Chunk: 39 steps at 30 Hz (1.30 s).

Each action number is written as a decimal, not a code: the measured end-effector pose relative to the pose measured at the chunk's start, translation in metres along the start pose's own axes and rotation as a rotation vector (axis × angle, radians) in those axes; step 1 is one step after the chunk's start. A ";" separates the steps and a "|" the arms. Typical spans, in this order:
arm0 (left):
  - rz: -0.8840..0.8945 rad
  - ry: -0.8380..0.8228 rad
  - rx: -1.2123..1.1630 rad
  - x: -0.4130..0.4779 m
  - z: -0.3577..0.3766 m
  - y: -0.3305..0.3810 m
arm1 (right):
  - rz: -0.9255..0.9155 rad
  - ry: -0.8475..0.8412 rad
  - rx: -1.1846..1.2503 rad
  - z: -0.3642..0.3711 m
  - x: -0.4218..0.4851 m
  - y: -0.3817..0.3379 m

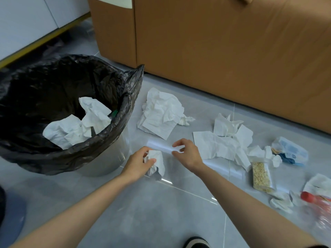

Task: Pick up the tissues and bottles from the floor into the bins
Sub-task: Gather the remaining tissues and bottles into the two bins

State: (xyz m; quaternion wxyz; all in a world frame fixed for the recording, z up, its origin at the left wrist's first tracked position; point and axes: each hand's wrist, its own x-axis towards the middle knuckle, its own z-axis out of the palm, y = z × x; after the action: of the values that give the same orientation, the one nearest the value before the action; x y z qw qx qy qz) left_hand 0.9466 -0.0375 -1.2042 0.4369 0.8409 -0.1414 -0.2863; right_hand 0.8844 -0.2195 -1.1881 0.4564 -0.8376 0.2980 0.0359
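Note:
My left hand (pixel 141 161) grips a crumpled white tissue (pixel 156 162) just right of the bin (pixel 100 140), which is lined with a black bag and holds several tissues (pixel 78 122). My right hand (pixel 186 152) has its fingers curled just above the floor; whether it pinches a small white scrap I cannot tell. A big crumpled tissue (pixel 161 113) lies beyond both hands. More tissues (pixel 225 140) are spread to the right. A clear bottle with a red cap (pixel 320 208) lies at the right edge.
A brown sofa (pixel 223 51) blocks the far side. A packet of grains (pixel 261 176) and a clear plastic wrapper (pixel 290 151) lie among the tissues at right. A dark shoe (pixel 197 243) shows at the bottom edge. A blue slipper (pixel 12 219) sits bottom left.

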 end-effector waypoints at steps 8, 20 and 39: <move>0.020 -0.030 -0.030 0.004 0.003 0.013 | 0.168 -0.015 -0.527 -0.037 -0.002 0.064; -0.036 -0.065 0.121 -0.013 -0.002 -0.022 | -0.095 -0.240 -0.338 0.000 -0.032 0.043; 0.005 -0.080 0.088 -0.019 -0.009 -0.014 | 0.062 -0.221 -0.559 0.009 0.006 0.029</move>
State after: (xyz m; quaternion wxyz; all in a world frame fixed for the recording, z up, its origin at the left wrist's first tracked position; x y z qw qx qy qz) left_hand 0.9372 -0.0139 -1.2051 0.3941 0.8468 -0.1736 -0.3122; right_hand 0.8758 -0.2273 -1.2168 0.2366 -0.9123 0.2505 0.2214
